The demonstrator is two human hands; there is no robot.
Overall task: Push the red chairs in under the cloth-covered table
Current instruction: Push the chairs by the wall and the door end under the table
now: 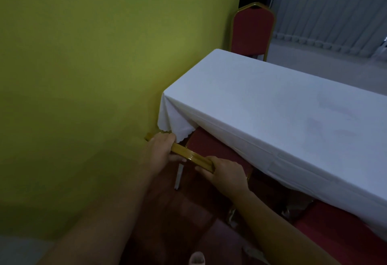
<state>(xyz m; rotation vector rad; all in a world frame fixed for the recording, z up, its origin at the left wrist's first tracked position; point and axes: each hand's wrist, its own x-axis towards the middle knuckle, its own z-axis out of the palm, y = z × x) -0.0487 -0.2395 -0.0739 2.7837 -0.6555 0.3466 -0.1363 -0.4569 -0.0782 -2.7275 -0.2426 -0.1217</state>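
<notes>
A red chair with a gold frame (193,157) stands at the near left corner of the table, its seat partly under the hanging white cloth (272,105). My left hand (161,149) grips the left part of the chair's top rail. My right hand (226,173) grips the right part of the same rail. A second red chair (252,30) stands upright at the table's far side. Part of another red chair seat (326,223) shows under the cloth at the lower right.
A yellow-green wall (94,76) runs close along the left, right beside the chair and the table's end. Grey vertical blinds (335,9) hang at the back right. My foot (196,258) shows at the bottom edge on a dark reddish floor.
</notes>
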